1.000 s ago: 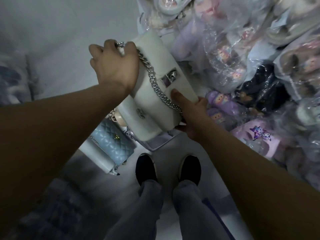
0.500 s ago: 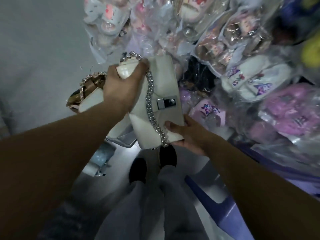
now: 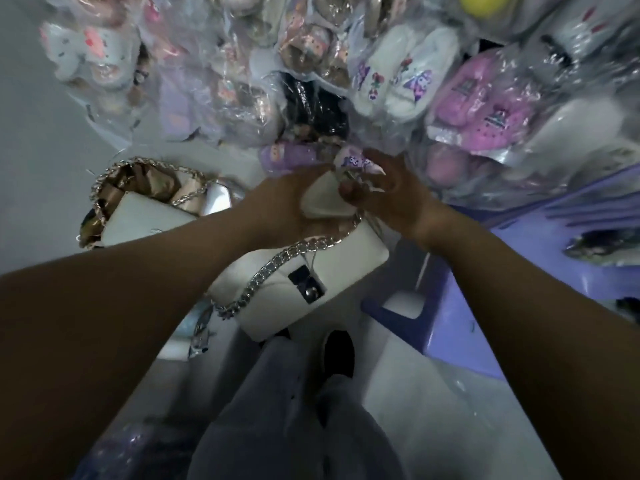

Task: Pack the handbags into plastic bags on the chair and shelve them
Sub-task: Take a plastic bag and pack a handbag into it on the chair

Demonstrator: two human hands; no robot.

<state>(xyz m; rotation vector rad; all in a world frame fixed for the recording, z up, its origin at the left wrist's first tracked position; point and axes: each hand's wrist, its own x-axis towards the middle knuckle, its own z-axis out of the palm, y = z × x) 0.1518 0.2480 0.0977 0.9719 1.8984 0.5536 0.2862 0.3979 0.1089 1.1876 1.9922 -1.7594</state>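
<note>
Beside one chair (image 3: 512, 271), two hands (image 3: 284, 206) (image 3: 391, 199) grip one white handbag (image 3: 346, 265).

Bagged pink slippers (image 3: 485, 105), white slippers (image 3: 391, 64)

Dim, cool light, motion blur, glare on plastic, wide-angle edge distortion

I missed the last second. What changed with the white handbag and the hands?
The right hand let go of the white handbag's lower end and moved up to its top end, beside the left hand. The lower end now hangs free toward the person. The left hand still grips the top end, and the chain still lies across the front.
</note>
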